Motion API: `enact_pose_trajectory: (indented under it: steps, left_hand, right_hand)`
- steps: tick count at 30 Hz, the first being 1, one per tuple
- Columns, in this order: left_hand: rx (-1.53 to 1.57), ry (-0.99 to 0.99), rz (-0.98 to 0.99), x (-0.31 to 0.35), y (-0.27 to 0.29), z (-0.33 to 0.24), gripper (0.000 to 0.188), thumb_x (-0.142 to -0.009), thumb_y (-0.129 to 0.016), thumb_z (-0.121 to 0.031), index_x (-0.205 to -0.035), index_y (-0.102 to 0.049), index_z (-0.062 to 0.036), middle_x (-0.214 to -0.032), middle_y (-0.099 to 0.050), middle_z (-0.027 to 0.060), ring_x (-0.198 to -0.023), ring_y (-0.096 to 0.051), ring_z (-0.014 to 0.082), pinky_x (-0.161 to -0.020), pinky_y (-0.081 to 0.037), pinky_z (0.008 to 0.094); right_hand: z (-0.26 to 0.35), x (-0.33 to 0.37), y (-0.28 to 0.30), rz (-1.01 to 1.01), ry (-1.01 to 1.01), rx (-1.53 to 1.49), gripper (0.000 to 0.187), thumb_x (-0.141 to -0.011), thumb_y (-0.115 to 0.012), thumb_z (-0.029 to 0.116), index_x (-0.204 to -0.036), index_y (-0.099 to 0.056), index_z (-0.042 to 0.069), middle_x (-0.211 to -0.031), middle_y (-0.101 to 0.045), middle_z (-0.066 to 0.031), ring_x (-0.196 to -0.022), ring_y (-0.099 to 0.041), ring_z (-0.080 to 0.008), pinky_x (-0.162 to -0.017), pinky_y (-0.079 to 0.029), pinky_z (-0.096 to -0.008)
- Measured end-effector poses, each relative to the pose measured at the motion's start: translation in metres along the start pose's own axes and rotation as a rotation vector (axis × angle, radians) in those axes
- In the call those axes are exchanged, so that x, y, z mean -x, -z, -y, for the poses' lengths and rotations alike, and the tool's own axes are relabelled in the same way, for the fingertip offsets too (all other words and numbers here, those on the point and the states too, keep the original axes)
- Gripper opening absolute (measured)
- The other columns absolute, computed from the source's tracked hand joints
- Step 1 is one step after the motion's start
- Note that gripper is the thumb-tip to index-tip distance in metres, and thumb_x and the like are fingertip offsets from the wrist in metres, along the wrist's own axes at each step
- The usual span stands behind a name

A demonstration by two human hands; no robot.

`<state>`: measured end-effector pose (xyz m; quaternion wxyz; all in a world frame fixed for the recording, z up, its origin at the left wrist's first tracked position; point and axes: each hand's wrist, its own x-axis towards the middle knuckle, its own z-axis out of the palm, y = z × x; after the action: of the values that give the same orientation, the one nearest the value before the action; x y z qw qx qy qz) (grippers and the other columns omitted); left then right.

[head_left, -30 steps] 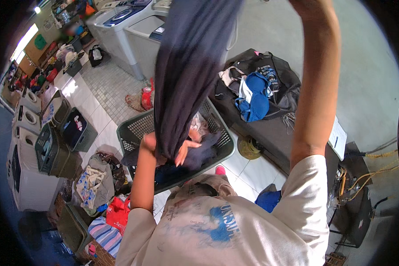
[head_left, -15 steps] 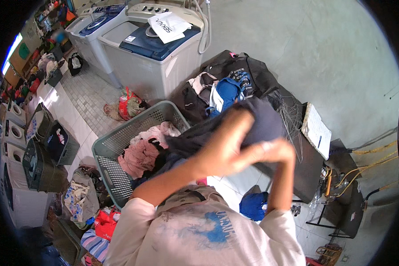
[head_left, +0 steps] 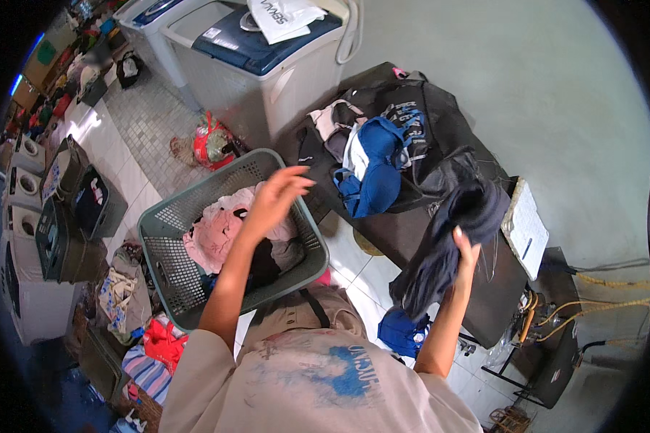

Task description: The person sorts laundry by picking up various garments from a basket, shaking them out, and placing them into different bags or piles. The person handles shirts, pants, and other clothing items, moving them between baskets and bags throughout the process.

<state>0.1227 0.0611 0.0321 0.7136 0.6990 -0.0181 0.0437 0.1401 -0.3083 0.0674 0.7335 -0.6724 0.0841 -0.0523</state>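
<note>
My right hand [head_left: 466,249] grips a dark navy garment [head_left: 440,256] that hangs over the front edge of a dark table [head_left: 477,310]. Above the laundry basket [head_left: 152,249], my left hand [head_left: 278,198] is raised with its fingers apart and nothing in it. Pink clothes [head_left: 213,242] and dark clothes [head_left: 267,263] lie inside this grey-green basket. On the table, a blue bra [head_left: 383,162] rests beside a pale and grey piece of clothing [head_left: 332,123] and a black bag [head_left: 430,108].
A washing machine [head_left: 231,94] with a white plastic bag [head_left: 285,18] on its lid stands behind. An open notebook [head_left: 527,227] sits at the table's right end. More baskets [head_left: 76,252] and clothes [head_left: 123,289] are at left. A blue cloth [head_left: 401,332] lies below the table.
My hands have parted: the left has moved left over the basket, and the right has drawn the navy garment right and down across the table. The blue bra shows more fully.
</note>
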Motion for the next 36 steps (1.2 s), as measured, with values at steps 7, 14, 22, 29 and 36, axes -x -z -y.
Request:
enact_pose_trajectory:
  steps: [7,14,22,29,36]
  left_hand:
    - [-0.604,0.597,-0.58,0.103,0.14,0.253,0.02,-0.082,-0.052,-0.016,-0.09,-0.06,0.0005,-0.089,-0.064,0.0138,-0.082,-0.06,0.0267,-0.073,-0.047,0.0374]
    - [-0.612,1.037,-0.476,0.212,0.114,0.385,0.079,-0.068,-0.069,-0.028,-0.129,-0.029,0.0015,-0.122,-0.048,0.0237,-0.112,-0.049,0.0354,-0.096,-0.037,0.0437]
    - [-0.793,1.168,-0.033,0.191,0.074,0.35,0.06,-0.075,-0.062,-0.038,-0.121,-0.043,-0.005,-0.11,-0.057,0.0173,-0.105,-0.054,0.031,-0.095,-0.03,0.0515]
    - [-0.422,0.511,-0.219,0.138,0.079,0.204,0.031,-0.079,-0.061,-0.025,-0.097,-0.061,0.0007,-0.096,-0.062,0.0134,-0.088,-0.059,0.0224,-0.077,-0.043,0.0333]
    - [-0.214,0.21,-0.433,0.111,0.1,0.045,0.027,-0.09,-0.054,-0.024,-0.082,-0.057,0.0017,-0.06,-0.047,0.0054,-0.063,-0.043,0.0063,-0.057,-0.04,0.027]
  right_hand:
    - [-0.172,-0.144,-0.004,0.052,0.046,0.608,0.094,-0.079,-0.065,0.04,-0.135,-0.011,-0.013,-0.14,-0.018,-0.0301,-0.133,-0.017,-0.0335,-0.108,-0.014,-0.0365]
    - [-0.226,-0.11,-0.012,-0.106,0.342,1.086,0.079,-0.082,-0.061,0.027,-0.136,-0.015,-0.007,-0.138,-0.023,-0.0275,-0.129,-0.021,-0.0394,-0.107,-0.017,-0.0451]
    - [-0.16,-0.004,-0.112,0.127,0.485,0.941,0.039,-0.083,-0.055,0.006,-0.118,-0.042,-0.005,-0.116,-0.045,-0.0195,-0.111,-0.042,-0.0318,-0.098,-0.029,-0.0395]
    - [-0.166,0.079,-0.218,1.017,0.129,0.676,0.054,-0.074,-0.064,0.003,-0.124,-0.043,0.007,-0.115,-0.047,-0.0147,-0.111,-0.044,-0.0302,-0.091,-0.039,-0.037]
    - [-0.122,0.08,-0.292,1.23,0.31,0.39,0.066,-0.059,-0.059,-0.009,-0.123,-0.046,0.004,-0.118,-0.053,-0.0184,-0.112,-0.05,-0.0338,-0.097,-0.038,-0.0343]
